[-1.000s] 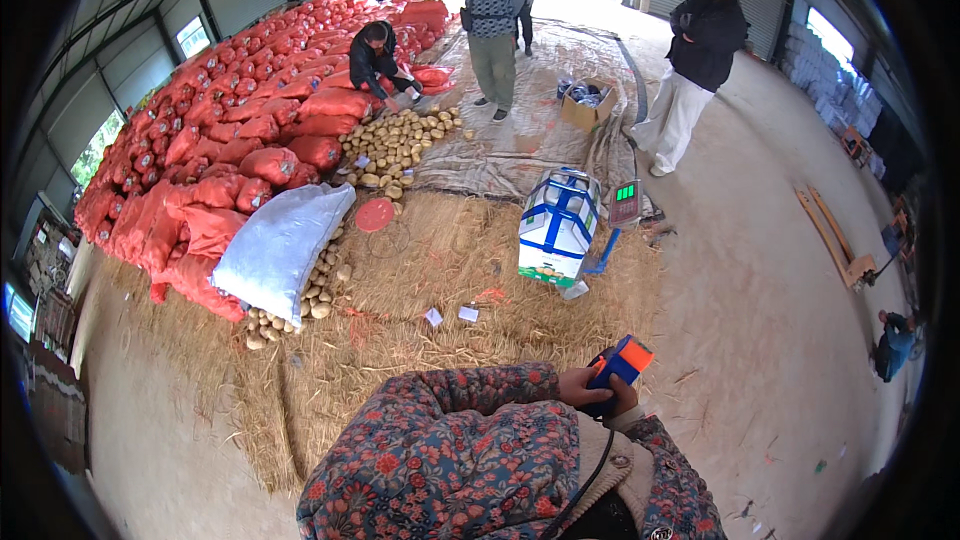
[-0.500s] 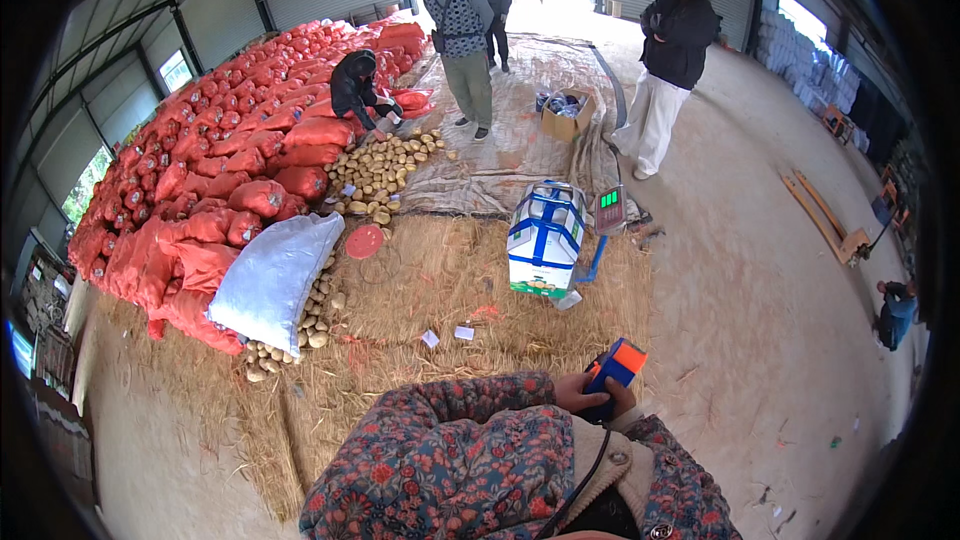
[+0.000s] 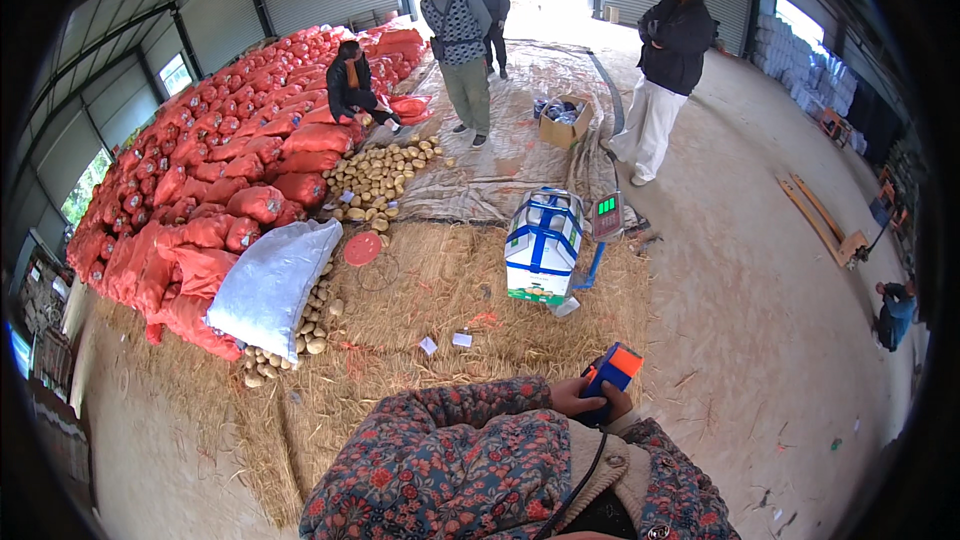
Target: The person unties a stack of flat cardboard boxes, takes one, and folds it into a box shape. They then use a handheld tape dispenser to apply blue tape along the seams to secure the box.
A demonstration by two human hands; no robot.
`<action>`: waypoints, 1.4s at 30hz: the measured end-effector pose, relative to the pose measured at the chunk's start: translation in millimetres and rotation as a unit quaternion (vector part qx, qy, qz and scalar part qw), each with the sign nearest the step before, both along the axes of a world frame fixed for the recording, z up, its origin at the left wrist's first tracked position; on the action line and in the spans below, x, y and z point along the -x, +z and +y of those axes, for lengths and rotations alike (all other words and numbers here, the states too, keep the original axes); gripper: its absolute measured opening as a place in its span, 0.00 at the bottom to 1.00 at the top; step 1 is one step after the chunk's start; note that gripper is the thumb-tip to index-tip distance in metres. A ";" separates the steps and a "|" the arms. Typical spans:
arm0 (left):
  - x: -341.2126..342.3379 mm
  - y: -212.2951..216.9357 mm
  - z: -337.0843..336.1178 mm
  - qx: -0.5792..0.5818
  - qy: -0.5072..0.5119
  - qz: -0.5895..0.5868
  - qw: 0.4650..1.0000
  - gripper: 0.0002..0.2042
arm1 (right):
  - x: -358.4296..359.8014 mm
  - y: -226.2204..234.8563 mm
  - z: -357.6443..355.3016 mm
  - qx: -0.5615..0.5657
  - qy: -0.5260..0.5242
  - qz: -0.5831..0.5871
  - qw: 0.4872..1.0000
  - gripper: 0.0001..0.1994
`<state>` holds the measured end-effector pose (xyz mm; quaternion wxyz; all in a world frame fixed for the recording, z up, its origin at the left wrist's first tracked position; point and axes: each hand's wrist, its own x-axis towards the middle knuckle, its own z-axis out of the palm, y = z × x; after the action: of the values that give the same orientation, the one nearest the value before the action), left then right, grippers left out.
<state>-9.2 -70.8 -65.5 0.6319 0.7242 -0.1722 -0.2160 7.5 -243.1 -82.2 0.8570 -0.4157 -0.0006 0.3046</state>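
Note:
At the lower middle, in front of my body, my left hand (image 3: 573, 397) and my right hand (image 3: 616, 402) are closed around a small box-shaped blue-and-orange device (image 3: 613, 368). Its orange end points away from me, up and to the right; its exact kind I cannot make out. Fingers hide its lower part. Flowered sleeves cover both of my arms. Beyond the device stands a white and green carton (image 3: 538, 282) in a blue metal frame. A scale display (image 3: 606, 215) with green digits rises beside it.
Red sacks (image 3: 200, 205) are piled at left, with a white sack (image 3: 272, 285) and loose potatoes (image 3: 375, 180) in front. Several people stand or sit farther off. An open cardboard box (image 3: 563, 123) lies on the tarp, a pallet jack (image 3: 825, 220) at right. Straw matting (image 3: 440, 290) covers nearby floor.
The person in black by the potatoes has gone from bent over to sitting more upright. A figure in blue now shows in the far doorway. My hands keep hold of the device.

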 end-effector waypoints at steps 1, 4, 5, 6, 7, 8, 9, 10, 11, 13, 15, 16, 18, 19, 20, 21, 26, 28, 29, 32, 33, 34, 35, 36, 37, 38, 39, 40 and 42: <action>0.2 2.1 0.5 -0.017 0.000 0.004 1.000 0.29 | 0.0 0.8 0.1 0.013 0.000 0.011 1.000 0.22; -1.1 3.6 0.9 -0.053 -0.006 0.004 0.999 0.24 | 0.1 3.3 -0.5 0.018 0.003 0.023 1.000 0.23; -2.5 2.8 1.1 -0.059 -0.002 -0.002 0.998 0.24 | 0.0 4.2 -0.8 0.026 0.003 0.024 0.999 0.23; -3.5 1.4 1.0 -0.078 -0.005 0.001 0.997 0.24 | 0.1 5.0 -1.2 0.020 0.005 0.024 1.000 0.23; -4.6 -0.2 0.8 -0.079 -0.008 -0.008 0.997 0.24 | 0.1 5.7 -1.5 0.029 0.003 0.025 0.999 0.23; -5.9 -2.2 1.2 -0.093 -0.015 -0.006 0.995 0.24 | 0.0 6.2 -1.8 0.023 0.005 0.027 0.999 0.23; -6.8 -4.1 1.4 -0.120 -0.019 -0.005 0.993 0.24 | 0.5 6.4 -1.9 0.005 0.016 0.027 0.999 0.23; -7.5 -6.2 1.1 -0.111 -0.018 -0.007 0.994 0.24 | 0.2 6.4 -2.2 0.018 0.008 0.024 1.000 0.23; -7.6 -8.6 1.0 -0.114 -0.014 -0.007 0.993 0.24 | 0.4 5.8 -2.1 0.018 0.007 0.021 1.000 0.23; -9.5 -14.2 -0.1 -0.086 -0.010 -0.010 0.996 0.23 | -1.1 3.8 -2.3 0.019 0.006 0.021 1.000 0.23; -10.7 -22.2 -3.8 -0.028 -0.008 0.000 1.000 0.23 | -2.8 0.3 -2.5 0.007 0.007 0.024 1.000 0.24; -12.1 -27.3 -3.0 -0.039 -0.014 -0.008 0.999 0.23 | -2.8 -2.2 -2.5 0.021 0.000 0.022 1.000 0.24; -15.1 -38.4 -3.7 -0.090 -0.026 0.001 0.996 0.23 | -4.3 -6.1 -3.2 0.012 -0.001 0.012 1.000 0.25; -16.5 -43.9 -4.0 -0.075 -0.030 0.007 0.997 0.24 | -4.5 -7.6 -3.6 0.025 -0.006 0.016 1.000 0.25; -18.1 -49.0 -4.5 -0.074 -0.028 0.009 0.997 0.24 | -5.2 -8.5 -4.0 0.024 -0.001 0.018 1.000 0.25; -19.3 -53.3 -4.8 -0.073 -0.027 0.010 0.997 0.24 | -5.3 -8.8 -4.6 0.020 0.000 0.022 1.000 0.25; -19.5 -56.4 -5.6 -0.064 -0.019 -0.004 0.998 0.24 | -2.3 -2.1 -3.5 0.034 -0.011 0.016 0.999 0.25; -17.9 -50.1 -4.1 -0.065 -0.019 -0.003 0.998 0.24 | -1.9 1.7 -1.9 0.035 -0.011 0.005 0.999 0.25; -17.6 -46.4 -3.0 -0.067 -0.020 0.003 0.998 0.24 | -2.3 3.0 -1.0 0.032 -0.008 0.003 0.999 0.25; -16.6 -35.8 0.2 -0.061 -0.026 0.016 0.998 0.24 | -4.9 2.7 0.5 0.027 0.000 0.015 1.000 0.25; -16.0 -32.8 1.4 -0.052 -0.029 0.014 0.998 0.24 | -5.5 1.0 0.8 0.026 0.003 0.021 0.999 0.25; -15.8 -29.5 1.3 -0.055 -0.021 0.010 0.998 0.24 | -6.0 -0.8 0.5 0.023 0.017 0.024 0.999 0.24; -15.2 -26.0 2.6 -0.055 -0.021 0.001 0.998 0.23 | -6.4 -2.9 0.8 0.017 0.025 0.028 0.999 0.24; -15.3 -21.9 3.2 -0.074 -0.031 -0.007 0.997 0.23 | -7.1 -4.8 1.3 -0.003 0.022 0.027 0.999 0.23; -15.2 -17.7 4.1 -0.017 -0.033 0.014 0.999 0.23 | -7.6 -6.7 2.2 0.020 0.021 0.034 0.999 0.23; -15.0 -13.0 6.9 0.021 -0.036 0.038 0.998 0.22 | -8.8 -8.3 3.8 0.031 0.016 0.038 0.999 0.22; -12.5 -8.3 8.8 0.044 -0.049 0.078 0.995 0.22 | -8.5 -9.4 4.9 0.058 -0.001 0.067 0.996 0.21; -12.4 -2.8 11.3 0.089 -0.059 0.101 0.989 0.22 | -9.3 -9.7 6.4 0.059 0.000 0.058 0.997 0.20; -11.5 6.4 14.4 0.070 -0.054 0.095 0.992 0.23 | -8.7 -8.9 8.7 0.061 -0.009 0.078 0.995 0.20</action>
<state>2.2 -56.4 -59.1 0.6818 0.6442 -0.1651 -0.3047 16.1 -234.4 -91.2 0.8303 -0.4418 0.0884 0.3282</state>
